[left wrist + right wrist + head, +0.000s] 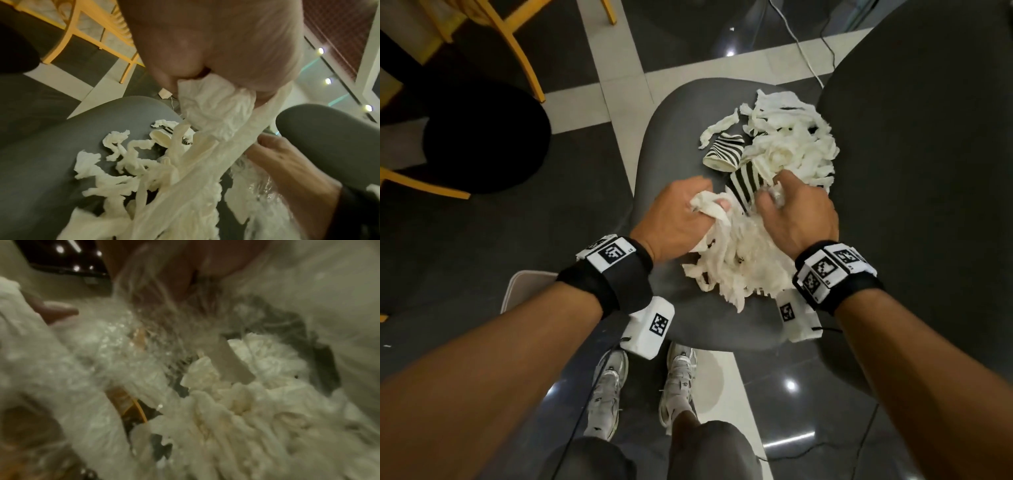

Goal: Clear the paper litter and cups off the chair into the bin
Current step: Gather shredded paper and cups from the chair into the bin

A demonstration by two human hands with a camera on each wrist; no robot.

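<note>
White shredded paper strips lie in two heaps on the grey chair seat (671,137), a far heap (791,144) and a near heap (739,263). My left hand (709,205) grips a wad of strips (216,110), and long strips trail from it down to the seat. My right hand (774,195) pinches crinkled clear plastic film (127,345) over the near heap. One zebra-striped cup (724,152) lies on its side beyond the hands. A second striped cup (744,183) sits between the hands, partly covered by them. The right wrist view is blurred.
The chair's grey backrest (928,137) rises at the right. A black round seat (486,137) and yellow wooden legs (524,58) stand at the left. Cables (801,44) run over the tiled floor. A pale rounded object (517,291) sits on the floor under my left forearm.
</note>
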